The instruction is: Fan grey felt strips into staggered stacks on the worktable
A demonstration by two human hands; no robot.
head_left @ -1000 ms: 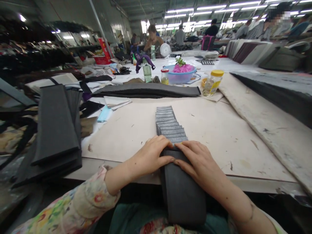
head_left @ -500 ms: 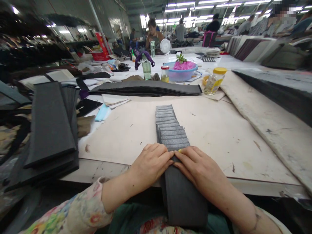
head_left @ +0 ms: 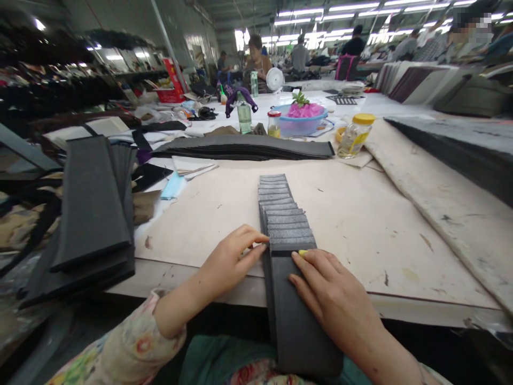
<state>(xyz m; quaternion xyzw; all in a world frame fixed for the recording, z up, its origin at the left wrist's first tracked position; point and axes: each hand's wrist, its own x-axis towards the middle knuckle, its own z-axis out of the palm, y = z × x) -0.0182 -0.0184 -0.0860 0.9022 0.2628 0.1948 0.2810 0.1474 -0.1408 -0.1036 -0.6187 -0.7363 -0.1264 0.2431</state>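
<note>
A fanned stack of dark grey fabric-like strips [head_left: 306, 321] runs from the table over its front edge toward my lap. Its stepped far ends [head_left: 286, 219] show lighter, speckled grey bands. My left hand [head_left: 236, 254] is at the left side of the stack, with thumb and index fingertips brought close together at a strip's edge. My right hand [head_left: 332, 291] lies along the top strip, fingers stretched out and thumb apart, fingertips beside a dark crosswise band [head_left: 282, 252]. A small yellow thing [head_left: 303, 252] shows by its fingertips; what it is I cannot make out.
More dark strips are piled at the left [head_left: 92, 198] and lie across the back [head_left: 248, 144]. Behind are a yellow-lidded jar [head_left: 356, 138], a red-lidded jar [head_left: 274, 124], a bottle [head_left: 244, 115] and a blue basin [head_left: 298, 125]. A thick board [head_left: 441, 198] borders the right. People sit farther off.
My left hand has moved left from the strip's middle to its left edge, uncovering the dark crosswise band. My right hand stays on the strip, its fingers flatter. The view has shifted slightly.
</note>
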